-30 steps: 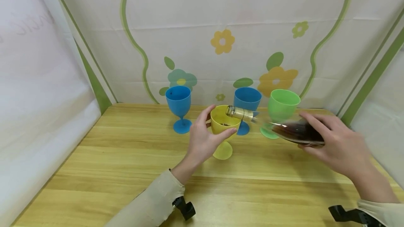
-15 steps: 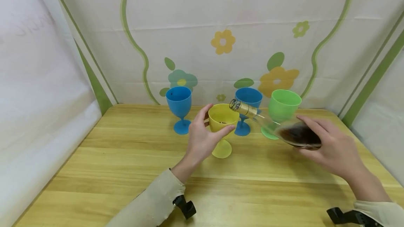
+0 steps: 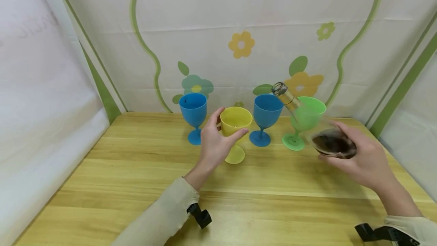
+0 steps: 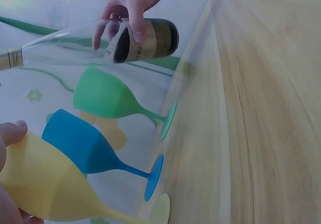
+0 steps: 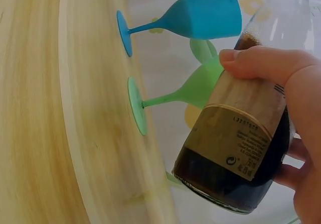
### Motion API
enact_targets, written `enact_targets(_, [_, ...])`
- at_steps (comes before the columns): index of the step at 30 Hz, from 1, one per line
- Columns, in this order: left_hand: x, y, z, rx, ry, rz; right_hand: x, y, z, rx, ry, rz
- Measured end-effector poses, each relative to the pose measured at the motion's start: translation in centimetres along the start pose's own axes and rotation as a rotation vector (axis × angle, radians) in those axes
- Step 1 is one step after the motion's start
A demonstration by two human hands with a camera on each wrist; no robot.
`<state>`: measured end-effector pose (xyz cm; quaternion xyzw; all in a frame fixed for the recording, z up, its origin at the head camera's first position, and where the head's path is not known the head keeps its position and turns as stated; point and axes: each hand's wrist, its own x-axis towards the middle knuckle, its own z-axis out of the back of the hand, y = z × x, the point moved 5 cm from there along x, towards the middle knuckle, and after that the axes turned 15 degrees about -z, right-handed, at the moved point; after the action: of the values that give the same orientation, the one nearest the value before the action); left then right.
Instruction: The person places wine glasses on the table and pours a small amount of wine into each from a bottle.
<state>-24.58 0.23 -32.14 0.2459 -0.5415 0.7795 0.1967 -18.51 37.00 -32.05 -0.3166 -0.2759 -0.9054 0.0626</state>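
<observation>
My left hand [image 3: 216,141] holds a yellow goblet [image 3: 233,129] by its bowl, thumb on the near side. Whether the goblet's foot touches the table cannot be told. On the right, my right hand [image 3: 367,158] grips a clear glass bottle [image 3: 334,143] around its labelled lower body. Dark liquid sits in the bottle's lower part. Its gold-wrapped neck leans up and to the left, apart from the yellow goblet and in front of a green goblet [image 3: 314,107]. In the right wrist view the label [image 5: 235,138] faces the camera.
A blue goblet [image 3: 193,111] stands behind my left hand, with a dark speck inside its rim. Another blue goblet [image 3: 267,113] is between the yellow and green ones. They stand upright on a wooden table [image 3: 136,185] before a flower-printed cloth wall [image 3: 205,48].
The bottle's mouth has gone from over the yellow goblet's rim up and to the right, tipping more upright. My left hand has shifted the yellow goblet slightly left and away from me.
</observation>
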Motion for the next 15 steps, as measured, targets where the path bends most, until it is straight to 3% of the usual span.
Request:
enact_targets(8, [0.7,0.4,-0.1,0.008,-0.025,-0.019,0.2,-0.7,0.5,0.102,-0.002,-0.073])
enact_targets(15, [1.4,0.8,-0.3,0.033,-0.027,0.006,0.1,-1.9,0.5,0.157,0.05,-0.242])
